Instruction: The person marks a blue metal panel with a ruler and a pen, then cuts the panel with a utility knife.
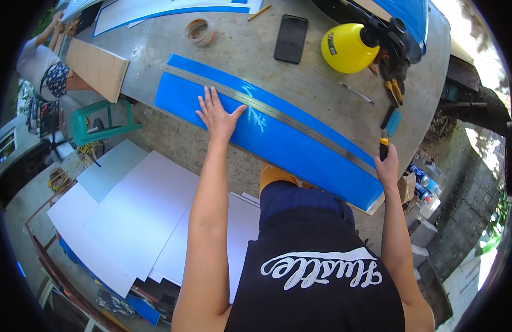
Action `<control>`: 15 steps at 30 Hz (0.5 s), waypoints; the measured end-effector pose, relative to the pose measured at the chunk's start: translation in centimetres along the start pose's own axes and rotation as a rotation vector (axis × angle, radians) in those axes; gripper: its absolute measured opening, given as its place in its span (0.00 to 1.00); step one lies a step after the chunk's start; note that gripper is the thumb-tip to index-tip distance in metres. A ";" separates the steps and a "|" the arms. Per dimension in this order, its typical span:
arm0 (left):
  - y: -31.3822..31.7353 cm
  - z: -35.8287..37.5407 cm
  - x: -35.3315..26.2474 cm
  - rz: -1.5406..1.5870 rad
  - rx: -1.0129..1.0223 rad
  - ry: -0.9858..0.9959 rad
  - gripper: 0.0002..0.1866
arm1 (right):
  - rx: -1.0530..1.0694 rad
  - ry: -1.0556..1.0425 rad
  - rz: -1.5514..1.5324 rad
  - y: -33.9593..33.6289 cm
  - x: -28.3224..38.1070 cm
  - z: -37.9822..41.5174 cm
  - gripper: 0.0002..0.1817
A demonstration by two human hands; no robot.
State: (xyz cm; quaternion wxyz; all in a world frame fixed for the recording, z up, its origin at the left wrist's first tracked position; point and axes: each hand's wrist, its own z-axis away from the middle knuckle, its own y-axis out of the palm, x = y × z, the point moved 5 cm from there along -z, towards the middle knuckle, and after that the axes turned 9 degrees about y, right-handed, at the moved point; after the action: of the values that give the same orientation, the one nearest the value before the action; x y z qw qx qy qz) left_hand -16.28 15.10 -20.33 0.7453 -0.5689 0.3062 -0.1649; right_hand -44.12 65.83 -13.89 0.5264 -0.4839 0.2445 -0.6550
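A long blue sheet [212, 119] lies along the near edge of the table, with a metal ruler [300, 128] laid lengthwise over it. My left hand [219, 116] is open, its fingers spread flat on the sheet, with the fingertips at the ruler's edge. My right hand [387, 169] is closed around a yellow-and-black utility knife [384, 149] by the sheet's right end. I cannot make out the knife's blade. Just beyond the knife lies a small blue-and-black scraper-like piece [391, 120].
On the grey table [239, 50] are a tape roll [200, 31], a phone [291, 39], a pencil [259, 13], a pen [356, 93], pliers [395, 91] and a yellow spray bottle [350, 48]. White panels [140, 210] and a green stool [101, 122] stand left. Another person [37, 61] is at far left.
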 end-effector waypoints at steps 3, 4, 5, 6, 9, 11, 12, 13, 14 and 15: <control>0.4 -0.3 -0.1 -0.075 -0.054 0.048 0.71 | -0.082 0.110 -0.155 -1.8 -13.1 1.9 0.17; 0.7 -0.5 0.2 -0.091 -0.043 0.043 0.70 | -0.113 0.034 -0.026 -2.9 -14.5 2.9 0.18; 1.1 -0.5 0.5 -0.086 -0.047 0.052 0.70 | -0.107 0.012 -0.002 -3.1 -16.7 3.7 0.20; 1.0 -0.7 0.5 -0.113 -0.026 0.048 0.70 | -0.081 0.023 -0.009 -2.6 -18.8 4.1 0.21; 1.5 -1.0 1.4 -0.088 -0.026 0.068 0.70 | -0.046 0.013 -0.038 -1.7 -19.7 5.3 0.29; 1.8 -1.3 2.0 -0.086 0.000 0.056 0.70 | -0.077 0.054 -0.087 -1.3 -19.7 5.6 0.30; 1.8 -1.4 2.3 -0.088 0.011 0.053 0.70 | -0.087 0.073 -0.113 -1.0 -19.8 5.6 0.30; 2.0 -1.6 2.5 -0.090 0.021 0.049 0.70 | -0.098 0.090 -0.139 -0.9 -20.0 5.5 0.30; 1.9 -1.7 2.5 -0.094 0.030 0.044 0.71 | -0.088 0.105 -0.152 -0.8 -20.2 5.5 0.30; 1.9 -1.8 2.5 -0.094 0.049 0.035 0.71 | -0.086 0.112 -0.161 -0.8 -20.4 5.5 0.30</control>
State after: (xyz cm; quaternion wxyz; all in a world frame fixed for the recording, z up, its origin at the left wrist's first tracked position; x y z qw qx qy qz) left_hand -15.75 12.79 -23.15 0.7450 -0.5612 0.2879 -0.2171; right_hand -40.00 86.01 -18.66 0.4364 -0.4868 0.2619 -0.7099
